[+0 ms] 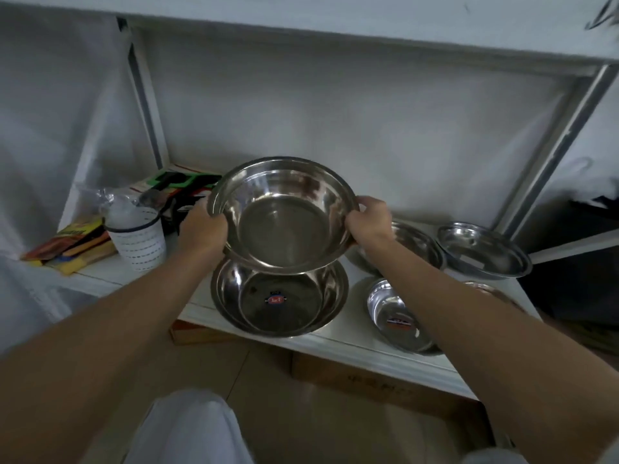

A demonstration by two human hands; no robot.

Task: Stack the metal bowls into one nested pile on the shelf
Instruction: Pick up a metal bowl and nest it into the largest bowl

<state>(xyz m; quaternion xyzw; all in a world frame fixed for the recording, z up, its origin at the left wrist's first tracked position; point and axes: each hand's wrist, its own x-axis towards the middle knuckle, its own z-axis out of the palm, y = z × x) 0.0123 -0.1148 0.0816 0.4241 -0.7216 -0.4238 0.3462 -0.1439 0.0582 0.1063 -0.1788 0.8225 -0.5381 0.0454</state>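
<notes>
Both hands hold a large metal bowl (283,216) in the air, tilted toward me. My left hand (202,229) grips its left rim and my right hand (370,219) grips its right rim. Directly below it a second large metal bowl (279,298) with a red sticker rests on the white shelf (351,346). A small bowl (397,316) sits at the front right, partly behind my right forearm. Another bowl (413,242) lies behind my right wrist, and a shallow one (482,249) stands at the far right.
At the shelf's left stand a white perforated cup (139,242) holding a plastic bag, coloured packets (72,246) and green-black items (174,182). Metal uprights frame the shelf on both sides. Cardboard boxes (368,380) lie on the floor under the shelf.
</notes>
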